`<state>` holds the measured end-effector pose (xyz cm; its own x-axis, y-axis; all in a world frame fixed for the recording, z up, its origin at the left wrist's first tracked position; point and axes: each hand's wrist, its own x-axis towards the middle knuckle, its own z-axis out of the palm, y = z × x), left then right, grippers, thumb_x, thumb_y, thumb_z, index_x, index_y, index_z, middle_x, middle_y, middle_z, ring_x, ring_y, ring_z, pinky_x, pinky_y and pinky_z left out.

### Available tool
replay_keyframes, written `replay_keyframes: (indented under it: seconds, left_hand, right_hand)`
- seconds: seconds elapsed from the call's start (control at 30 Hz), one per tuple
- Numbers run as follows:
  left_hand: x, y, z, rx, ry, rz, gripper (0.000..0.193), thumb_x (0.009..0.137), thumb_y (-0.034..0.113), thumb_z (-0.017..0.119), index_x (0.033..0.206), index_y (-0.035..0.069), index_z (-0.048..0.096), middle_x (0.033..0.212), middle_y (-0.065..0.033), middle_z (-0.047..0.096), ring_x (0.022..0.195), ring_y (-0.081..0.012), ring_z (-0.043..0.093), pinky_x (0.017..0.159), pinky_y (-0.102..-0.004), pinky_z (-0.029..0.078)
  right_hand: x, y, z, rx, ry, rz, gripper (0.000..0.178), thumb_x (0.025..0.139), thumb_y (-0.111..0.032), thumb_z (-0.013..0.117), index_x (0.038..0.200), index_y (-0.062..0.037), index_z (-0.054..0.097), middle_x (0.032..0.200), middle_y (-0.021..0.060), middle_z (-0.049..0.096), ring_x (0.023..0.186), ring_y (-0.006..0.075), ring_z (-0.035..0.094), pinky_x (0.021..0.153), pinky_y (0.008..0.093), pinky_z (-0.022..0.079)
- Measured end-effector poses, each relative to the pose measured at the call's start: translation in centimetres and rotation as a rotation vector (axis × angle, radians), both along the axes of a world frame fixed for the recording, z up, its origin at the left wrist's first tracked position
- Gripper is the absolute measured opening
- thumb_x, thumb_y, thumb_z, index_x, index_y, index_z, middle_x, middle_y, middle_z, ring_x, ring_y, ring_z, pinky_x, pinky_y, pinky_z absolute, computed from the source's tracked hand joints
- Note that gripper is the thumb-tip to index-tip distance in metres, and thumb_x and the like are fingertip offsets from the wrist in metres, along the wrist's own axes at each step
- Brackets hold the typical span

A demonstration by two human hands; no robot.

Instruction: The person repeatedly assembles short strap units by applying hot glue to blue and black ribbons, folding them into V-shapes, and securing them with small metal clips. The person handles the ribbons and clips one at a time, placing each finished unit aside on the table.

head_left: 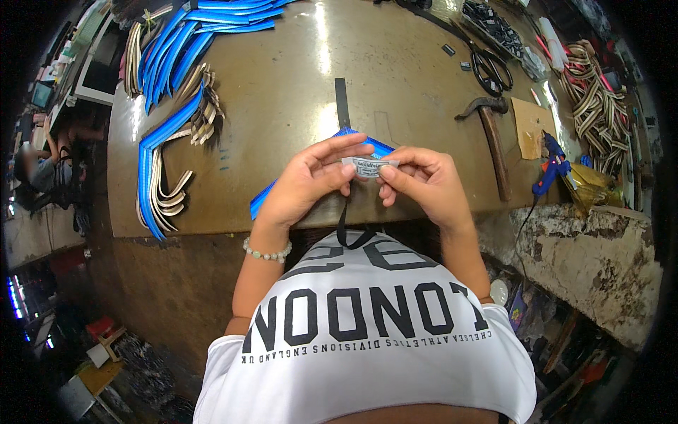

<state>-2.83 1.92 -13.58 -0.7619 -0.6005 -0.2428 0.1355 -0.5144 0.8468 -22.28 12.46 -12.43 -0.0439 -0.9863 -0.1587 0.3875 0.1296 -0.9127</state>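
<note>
A small white printed label [366,168] is stretched between my two hands above the table's near edge. My left hand [308,180] pinches its left end, the other fingers curled loosely behind. The right end is pinched between the thumb and fingers of my right hand [429,182]. Under and behind the hands lies a blue strap [264,198], partly hidden by my fingers. A black strip [342,102] extends away from me across the tabletop. Below my hands, a black band [342,230] hangs over the edge toward my shirt; whether it joins the strip is hidden.
On the brown table [275,106], bundled blue straps [180,53] and folded blue-and-beige straps [146,166] lie left. A hammer [494,145], black scissors [491,71], blue glue gun [551,166], cardboard piece [532,127] and striped straps [597,99] lie right. A person [41,166] sits far left.
</note>
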Motion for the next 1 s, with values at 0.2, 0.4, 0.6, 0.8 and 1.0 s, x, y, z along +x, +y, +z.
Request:
replay_keyframes:
  seconds: [0.2, 0.4, 0.6, 0.8, 1.0]
  left_hand:
    - [0.1, 0.0, -0.3, 0.074, 0.068, -0.026, 0.023, 0.090, 0.006, 0.071, 0.110, -0.005, 0.067, 0.097, -0.0110, 0.069, 0.081, -0.0114, 0.065, 0.070, -0.0210, 0.052]
    - [-1.2, 1.1, 0.1, -0.150, 0.012, 0.057, 0.024, 0.089, 0.002, 0.071, 0.111, -0.006, 0.067, 0.091, -0.0066, 0.068, 0.077, -0.0077, 0.061, 0.071, -0.0193, 0.050]
    - [-1.1, 1.4, 0.8, -0.549, -0.165, 0.114, 0.015, 0.085, 0.004, 0.075, 0.099, 0.001, 0.071, 0.087, -0.0026, 0.065, 0.077, -0.0104, 0.058, 0.068, -0.0250, 0.049]
    - [0.1, 0.6, 1.8, -1.715, -0.236, 0.256, 0.024, 0.065, 0.010, 0.079, 0.089, 0.011, 0.073, 0.090, -0.0028, 0.063, 0.082, -0.0229, 0.058, 0.065, -0.0331, 0.049]
    - [0.1, 1.6, 1.8, -1.169, -0.337, 0.318, 0.021, 0.076, 0.015, 0.079, 0.095, 0.009, 0.074, 0.092, -0.0025, 0.064, 0.085, -0.0183, 0.058, 0.061, -0.0277, 0.046]
  right_hand:
    - [-0.4, 0.0, -0.9, -0.055, -0.093, -0.083, 0.025, 0.098, -0.013, 0.060, 0.112, 0.0074, 0.064, 0.093, 0.0103, 0.069, 0.081, 0.0139, 0.066, 0.071, 0.0261, 0.056]
    - [1.7, -0.3, -2.2, 0.005, -0.215, -0.106, 0.024, 0.096, -0.010, 0.064, 0.114, 0.0058, 0.062, 0.094, 0.0087, 0.067, 0.082, 0.0137, 0.066, 0.072, 0.0253, 0.056]
    - [1.4, -0.3, -2.7, 0.043, -0.216, -0.053, 0.019, 0.096, -0.012, 0.064, 0.106, 0.0025, 0.059, 0.089, 0.0108, 0.066, 0.076, 0.0143, 0.066, 0.066, 0.0257, 0.057]
    - [-0.2, 0.2, -1.3, 0.222, -0.396, 0.179, 0.021, 0.098, -0.017, 0.062, 0.103, 0.0029, 0.060, 0.088, 0.0110, 0.067, 0.074, 0.0148, 0.068, 0.065, 0.0258, 0.058]
    - [0.9, 0.4, -0.5, 0.103, -0.001, 0.011, 0.022, 0.098, -0.015, 0.062, 0.107, 0.0050, 0.061, 0.091, 0.0102, 0.067, 0.076, 0.0136, 0.067, 0.068, 0.0252, 0.058]
